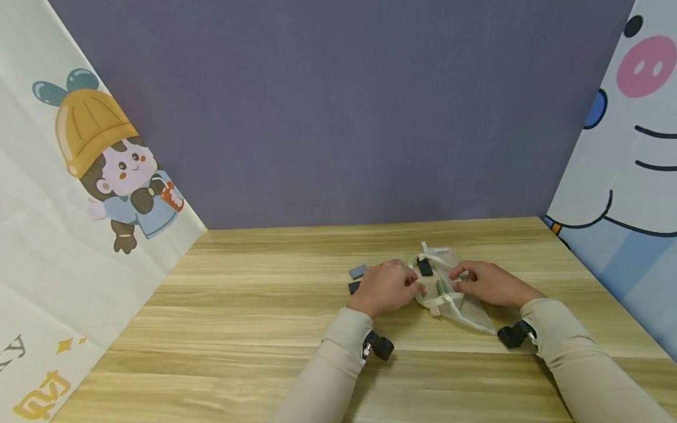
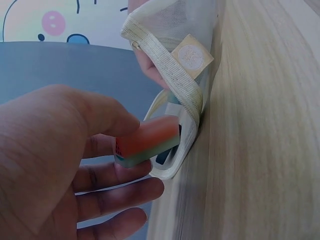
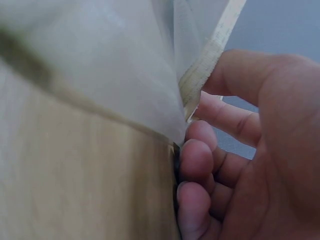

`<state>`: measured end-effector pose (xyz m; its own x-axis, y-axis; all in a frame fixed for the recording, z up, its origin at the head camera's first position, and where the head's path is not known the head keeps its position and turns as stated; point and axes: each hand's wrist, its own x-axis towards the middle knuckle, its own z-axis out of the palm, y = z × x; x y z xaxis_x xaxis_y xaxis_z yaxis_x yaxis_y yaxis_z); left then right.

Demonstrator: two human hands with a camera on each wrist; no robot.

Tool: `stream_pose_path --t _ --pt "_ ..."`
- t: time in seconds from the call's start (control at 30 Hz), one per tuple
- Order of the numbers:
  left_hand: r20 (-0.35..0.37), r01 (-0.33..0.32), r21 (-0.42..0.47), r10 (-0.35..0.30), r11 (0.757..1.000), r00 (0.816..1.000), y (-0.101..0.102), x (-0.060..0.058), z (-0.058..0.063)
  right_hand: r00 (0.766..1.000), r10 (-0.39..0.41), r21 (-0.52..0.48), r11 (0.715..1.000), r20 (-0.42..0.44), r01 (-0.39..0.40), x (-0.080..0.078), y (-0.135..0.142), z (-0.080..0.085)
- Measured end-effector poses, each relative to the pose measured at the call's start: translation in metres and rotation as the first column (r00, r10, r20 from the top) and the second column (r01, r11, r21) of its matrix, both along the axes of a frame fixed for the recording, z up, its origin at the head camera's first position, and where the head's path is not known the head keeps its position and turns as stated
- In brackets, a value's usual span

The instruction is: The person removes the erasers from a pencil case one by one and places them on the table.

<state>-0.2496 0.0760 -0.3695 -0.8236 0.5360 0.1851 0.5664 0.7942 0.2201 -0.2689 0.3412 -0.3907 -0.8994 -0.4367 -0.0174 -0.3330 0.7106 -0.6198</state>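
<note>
My left hand (image 1: 388, 286) pinches a small orange-and-green block (image 2: 149, 136), perhaps an eraser, between thumb and fingers. It is at the mouth of a whitish mesh bag (image 2: 172, 22) with a cream fabric rim. My right hand (image 1: 488, 286) grips the bag's rim on the other side, thumb and fingers at the edge (image 3: 204, 67). In the head view, a black block (image 1: 425, 267) and a green block (image 1: 441, 286) show at the bag's opening. A square tan label (image 2: 192, 56) is on the bag's outside in the left wrist view.
Left of the bag, a grey-blue block (image 1: 358, 271) lies on the wooden table (image 1: 238, 329), with a dark block (image 1: 354, 287) partly hidden by my left hand. A grey-purple panel (image 1: 338, 117) stands at the back, with printed sheets on both sides.
</note>
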Motion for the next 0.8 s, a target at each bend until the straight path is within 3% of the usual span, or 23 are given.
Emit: stream_pose_path --t 0.8 --pt "-0.028 -0.007 -0.015 0.006 1.0 1.0 -0.011 0.005 0.003 1.0 0.0 0.014 1.0 -0.026 0.001 0.0 0.0 -0.002"
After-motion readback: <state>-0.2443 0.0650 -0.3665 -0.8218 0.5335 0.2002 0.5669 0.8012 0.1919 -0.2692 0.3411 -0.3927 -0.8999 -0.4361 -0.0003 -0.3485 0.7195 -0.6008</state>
